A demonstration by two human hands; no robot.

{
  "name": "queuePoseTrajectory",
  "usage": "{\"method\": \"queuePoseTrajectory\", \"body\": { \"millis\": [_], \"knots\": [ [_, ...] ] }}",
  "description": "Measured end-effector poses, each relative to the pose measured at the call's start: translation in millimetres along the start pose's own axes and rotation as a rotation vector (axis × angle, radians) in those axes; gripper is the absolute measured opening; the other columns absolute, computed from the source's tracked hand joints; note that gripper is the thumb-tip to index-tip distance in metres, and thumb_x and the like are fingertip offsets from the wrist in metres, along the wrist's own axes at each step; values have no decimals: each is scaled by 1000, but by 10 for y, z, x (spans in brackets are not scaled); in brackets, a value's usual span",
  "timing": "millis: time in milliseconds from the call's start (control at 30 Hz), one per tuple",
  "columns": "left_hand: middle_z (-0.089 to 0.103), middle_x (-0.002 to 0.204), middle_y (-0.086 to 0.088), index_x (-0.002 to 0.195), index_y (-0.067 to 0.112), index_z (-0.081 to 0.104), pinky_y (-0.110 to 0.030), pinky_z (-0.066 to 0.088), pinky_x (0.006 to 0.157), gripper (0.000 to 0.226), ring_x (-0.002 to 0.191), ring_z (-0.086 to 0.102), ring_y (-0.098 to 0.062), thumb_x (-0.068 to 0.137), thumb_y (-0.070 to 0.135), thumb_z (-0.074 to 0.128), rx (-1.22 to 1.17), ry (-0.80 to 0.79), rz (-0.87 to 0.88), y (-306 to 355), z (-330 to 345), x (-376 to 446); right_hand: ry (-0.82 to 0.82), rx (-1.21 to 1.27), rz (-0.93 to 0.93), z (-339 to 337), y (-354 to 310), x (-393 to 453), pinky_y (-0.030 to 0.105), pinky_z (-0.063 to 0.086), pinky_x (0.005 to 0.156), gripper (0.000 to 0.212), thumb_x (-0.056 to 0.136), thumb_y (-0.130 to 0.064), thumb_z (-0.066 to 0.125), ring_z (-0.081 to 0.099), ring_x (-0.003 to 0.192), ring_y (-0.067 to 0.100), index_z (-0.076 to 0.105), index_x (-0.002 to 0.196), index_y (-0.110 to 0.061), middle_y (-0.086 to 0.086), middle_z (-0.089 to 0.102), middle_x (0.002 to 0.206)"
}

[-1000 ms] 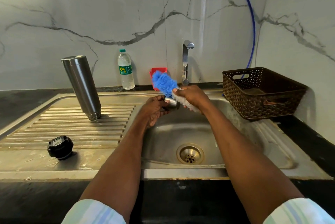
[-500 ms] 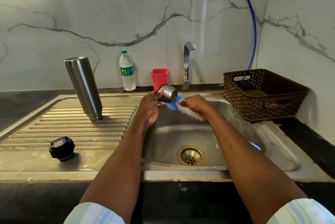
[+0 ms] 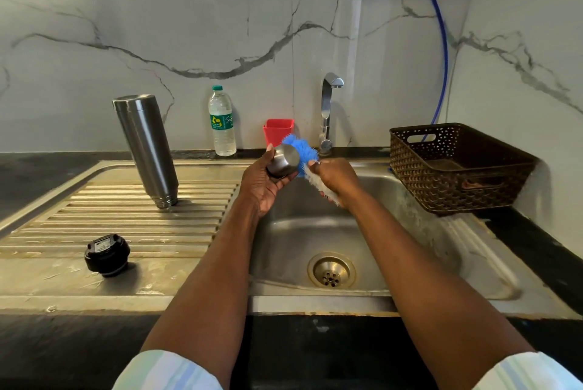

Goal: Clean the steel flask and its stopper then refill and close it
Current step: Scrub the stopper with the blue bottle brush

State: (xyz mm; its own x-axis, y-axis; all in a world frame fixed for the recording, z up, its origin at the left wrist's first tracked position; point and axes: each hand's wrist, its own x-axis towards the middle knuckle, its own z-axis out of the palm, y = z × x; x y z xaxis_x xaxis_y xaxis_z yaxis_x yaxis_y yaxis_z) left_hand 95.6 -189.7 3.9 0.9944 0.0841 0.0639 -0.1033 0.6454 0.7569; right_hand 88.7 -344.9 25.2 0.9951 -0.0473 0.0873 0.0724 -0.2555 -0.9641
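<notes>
Here, at centre frame over the sink basin (image 3: 284,241), our left hand (image 3: 263,183) grips the steel cup lid (image 3: 283,160) tilted, presumably exposing it to the blue bottle brush (image 3: 301,149) our right hand (image 3: 336,176) clasps.

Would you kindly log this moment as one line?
left hand: holds steel cup | right hand: scrubs with brush | flask: inverted, draining

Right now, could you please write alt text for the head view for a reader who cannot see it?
Over a steel sink, the left hand holds a small steel cup while the right hand holds a blue-and-white bottle brush against it. A steel flask stands inverted on the drainboard near a black stopper.
</notes>
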Motion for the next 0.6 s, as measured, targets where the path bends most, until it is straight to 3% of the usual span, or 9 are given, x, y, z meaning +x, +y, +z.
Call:
{"method": "queuePoseTrajectory", "body": {
  "millis": [100, 167, 267, 367, 500, 600],
  "knots": [
    [64, 118, -24, 120, -3, 55, -46, 59, 85, 30, 97, 68, -34, 97, 16, 60, 11, 27, 3, -11, -32, 6, -11, 73, 12, 26, -26, -13, 21, 40, 45, 21, 92, -28, 64, 56, 54, 14, 71, 104, -13, 4, 67, 75],
    [64, 112, -22, 118, -3, 55, -45, 56, 88, 25, 96, 67, -33, 96, 9, 59, -1, 42, 12, 4, -34, 2, -26, 87, 29, 24, -37, -32, 19, 38, 41, 26, 94, -29, 63, 55, 53, 13, 70, 110, -11, 4, 66, 75],
    [67, 99, -14, 102, 2, 61, -32, 58, 76, 8, 89, 65, -25, 95, 5, 59, -6, 68, 42, 26, -18, -1, -86, 82, 82, 2, -37, -83, 16, 36, 38, 27, 96, -27, 61, 54, 45, 11, 67, 109, -5, 5, 64, 71],
    [68, 95, -11, 100, 6, 64, -24, 55, 57, 7, 82, 65, -22, 93, 8, 61, 39, 83, 25, 26, -36, -4, -142, 107, 149, -51, -68, -150, 14, 35, 35, 21, 97, -24, 59, 54, 38, 9, 65, 102, -4, 5, 62, 69],
    [70, 97, -12, 105, 6, 63, -26, 52, 63, 16, 81, 67, -21, 90, 12, 66, 109, 68, -20, 0, -36, -13, -46, 198, 109, -56, -40, -53, 16, 34, 36, 30, 94, -29, 63, 52, 47, 16, 67, 115, -8, 9, 64, 73],
    [70, 94, -12, 104, 5, 64, -26, 53, 62, 15, 81, 67, -21, 90, 10, 65, 102, 55, -5, 2, -35, -13, -83, 149, 120, -74, -32, -79, 18, 36, 39, 27, 94, -30, 63, 52, 49, 17, 67, 110, -8, 9, 64, 74]
  ]
}}
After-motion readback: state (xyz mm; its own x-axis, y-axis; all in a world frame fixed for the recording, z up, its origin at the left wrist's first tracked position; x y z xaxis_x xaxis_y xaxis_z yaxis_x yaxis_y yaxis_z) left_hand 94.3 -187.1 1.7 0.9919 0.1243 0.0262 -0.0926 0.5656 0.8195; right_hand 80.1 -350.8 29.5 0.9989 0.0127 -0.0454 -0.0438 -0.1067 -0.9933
